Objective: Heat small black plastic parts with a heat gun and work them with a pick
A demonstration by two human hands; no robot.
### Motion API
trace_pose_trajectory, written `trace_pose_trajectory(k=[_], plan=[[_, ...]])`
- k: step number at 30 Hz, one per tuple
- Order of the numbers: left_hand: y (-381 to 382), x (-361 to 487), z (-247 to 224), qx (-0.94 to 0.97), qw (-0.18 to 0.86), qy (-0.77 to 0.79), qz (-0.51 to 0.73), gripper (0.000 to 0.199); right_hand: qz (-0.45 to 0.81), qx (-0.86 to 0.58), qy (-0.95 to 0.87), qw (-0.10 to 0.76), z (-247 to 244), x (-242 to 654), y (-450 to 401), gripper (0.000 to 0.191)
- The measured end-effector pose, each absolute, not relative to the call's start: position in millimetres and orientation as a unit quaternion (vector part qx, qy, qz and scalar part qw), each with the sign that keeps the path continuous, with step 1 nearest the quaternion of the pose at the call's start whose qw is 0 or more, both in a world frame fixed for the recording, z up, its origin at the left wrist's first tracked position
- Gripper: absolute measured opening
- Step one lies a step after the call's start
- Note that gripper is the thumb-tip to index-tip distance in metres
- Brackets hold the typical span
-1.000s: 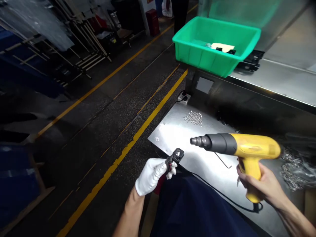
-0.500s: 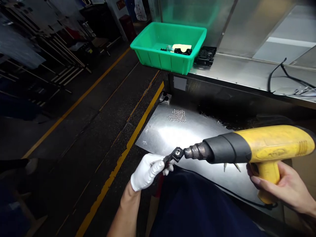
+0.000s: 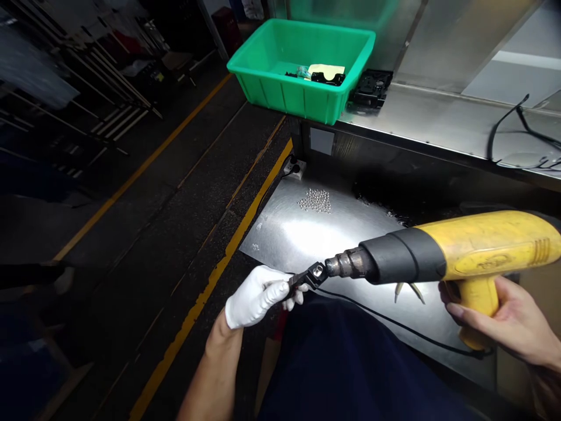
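In a white glove, my left hand (image 3: 258,295) is closed on a small black part (image 3: 310,275) with a shiny metal ring set in its square end. My bare right hand (image 3: 512,318) grips the handle of a yellow heat gun (image 3: 486,245). The gun points left, its stepped metal nozzle (image 3: 348,264) right at the part's square end; whether they touch I cannot tell. Behind them on the metal worktop (image 3: 272,240) lies a cluster of small shiny metal pieces (image 3: 315,200). The tips of a pliers-like tool (image 3: 409,291) show below the gun.
A green bin (image 3: 302,96) holding black parts stands at the raised metal shelf's (image 3: 421,117) left end, beside a black part (image 3: 372,88). Eyeglasses (image 3: 521,137) lie on the right. Dark small parts (image 3: 385,207) lie under the shelf. A black cord (image 3: 394,324) crosses the worktop's near side.
My left hand has moved slightly left and turned the black part, so its ringed end faces the nozzle differently. The heat gun has risen slightly in view. The view has shifted a little.
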State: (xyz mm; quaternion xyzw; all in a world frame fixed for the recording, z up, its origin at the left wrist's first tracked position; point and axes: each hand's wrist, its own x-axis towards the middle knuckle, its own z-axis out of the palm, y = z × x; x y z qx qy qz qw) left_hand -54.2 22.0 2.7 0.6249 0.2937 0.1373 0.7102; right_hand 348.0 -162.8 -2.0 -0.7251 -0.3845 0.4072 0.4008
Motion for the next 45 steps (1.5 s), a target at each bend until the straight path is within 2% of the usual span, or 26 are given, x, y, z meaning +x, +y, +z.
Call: trace_pose_trajectory(k=[24, 34, 40, 45], plan=[[21, -61, -10, 0.588, 0.755, 0.259, 0.131, 0.064, 0.417, -0.719, -0.351, 0.430, 2, 353, -180, 0.036], [19, -59, -5, 0.575, 0.759, 0.283, 0.116, 0.066, 0.408, -0.741, -0.358, 0.395, 11, 352, -174, 0.040], [18, -60, -7, 0.556, 0.775, 0.276, 0.120, 0.061, 0.368, -0.766, -0.315, 0.422, 26, 332, -166, 0.035], [18, -60, -8, 0.554, 0.777, 0.275, 0.116, 0.062, 0.394, -0.752, -0.360, 0.387, 17, 342, -170, 0.040]])
